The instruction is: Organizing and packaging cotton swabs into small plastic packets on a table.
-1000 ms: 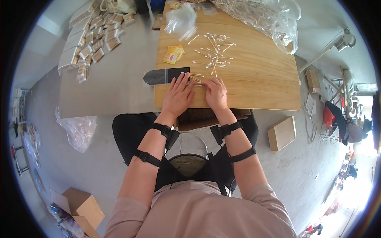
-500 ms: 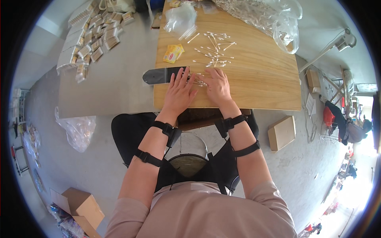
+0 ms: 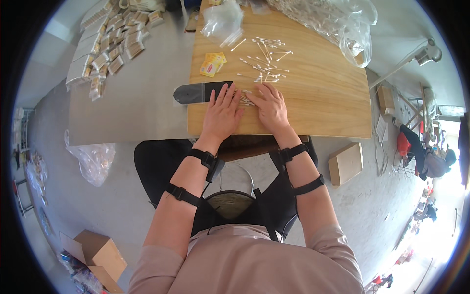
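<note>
Palm down, my left hand point(image 3: 223, 113) lies with its fingers stretched out. Its fingertips cover the right end of a long black and grey flat strip point(image 3: 195, 93) with a rounded left end. A small bunch of cotton swabs point(image 3: 246, 100) shows between my two hands, partly hidden under the left fingers. At the bunch's right side rests my right hand point(image 3: 273, 110), its thumb stretched toward the swabs and its fingers pointing away from me. More cotton swabs point(image 3: 265, 63) lie scattered just beyond it on the wooden board point(image 3: 323, 98).
Yellow cards point(image 3: 212, 64) and clear plastic bags point(image 3: 223, 23) lie at the board's left side. A large clear bag of swabs point(image 3: 327, 30) fills the far right. Many filled packs point(image 3: 117, 49) are heaped on the grey table point(image 3: 132, 108). A cardboard box point(image 3: 345, 164) stands on the floor.
My right hand has shifted slightly to the right, widening the gap to my left hand. The left hand stays over the strip and swabs.
</note>
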A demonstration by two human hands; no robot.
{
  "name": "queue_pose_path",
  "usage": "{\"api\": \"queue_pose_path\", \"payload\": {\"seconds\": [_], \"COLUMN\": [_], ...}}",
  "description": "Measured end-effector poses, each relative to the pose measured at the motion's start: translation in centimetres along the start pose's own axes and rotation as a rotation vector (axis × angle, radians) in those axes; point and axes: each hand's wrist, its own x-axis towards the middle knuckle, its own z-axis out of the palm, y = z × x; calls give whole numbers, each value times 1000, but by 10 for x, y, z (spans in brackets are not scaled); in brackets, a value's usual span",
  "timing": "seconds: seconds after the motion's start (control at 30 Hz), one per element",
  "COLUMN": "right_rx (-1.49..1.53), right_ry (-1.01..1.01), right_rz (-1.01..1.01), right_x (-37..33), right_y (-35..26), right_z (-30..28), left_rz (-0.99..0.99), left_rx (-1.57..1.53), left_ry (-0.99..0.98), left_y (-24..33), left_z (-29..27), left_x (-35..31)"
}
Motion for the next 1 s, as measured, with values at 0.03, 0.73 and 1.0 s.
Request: {"api": "queue_pose_path", "payload": {"seconds": [0.03, 0.73, 1.0], "right_rx": [-22, 252, 120], "right_ry": [-14, -30, 91], "right_rz": [-1, 334, 165], "right_x": [0, -73, -21], "right_y": [0, -33, -38], "right_z": [0, -30, -5], "left_rz": [1, 29, 7], "left_rx": [-1, 13, -27], "left_ry": [-1, 83, 69], "left_y": [1, 1, -1], "left_z": [0, 3, 3], "left_x": [0, 0, -2]}}
